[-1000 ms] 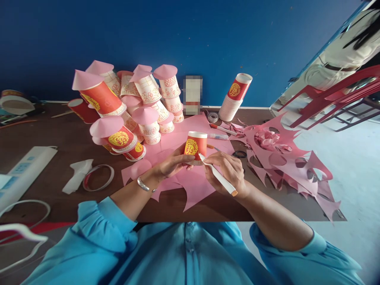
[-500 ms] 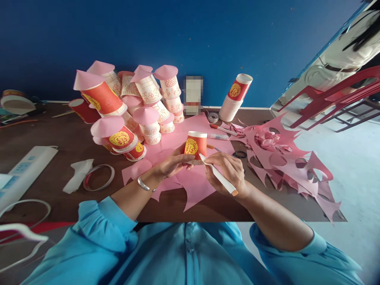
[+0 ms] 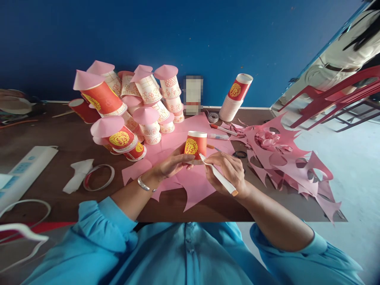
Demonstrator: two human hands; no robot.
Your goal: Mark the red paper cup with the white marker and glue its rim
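My left hand (image 3: 174, 161) is closed around the lower left side of a red paper cup (image 3: 202, 143) with a yellow printed emblem and a pale rim. In my right hand (image 3: 227, 170) is a white marker (image 3: 221, 180) with an orange end, its tip against the lower front of the cup. Beneath both hands lie overlapping sheets of pink paper (image 3: 196, 194). Just behind the right hand, a thin brush-like stick (image 3: 211, 147) and a white capped tube (image 3: 219, 136) rest on the paper.
At the left back stand several stacked cups with pink paper cones (image 3: 145, 115). A cup stack (image 3: 230, 109) is at the back right, beside pink paper scraps (image 3: 276, 154). A tape roll (image 3: 99, 178) and a power strip (image 3: 22, 170) lie left. A person (image 3: 335, 63) is beyond a red chair (image 3: 326, 93).
My hands, the cup and the marker look almost unmoved. At the far left edge, another person's hand has come over the round pale object.
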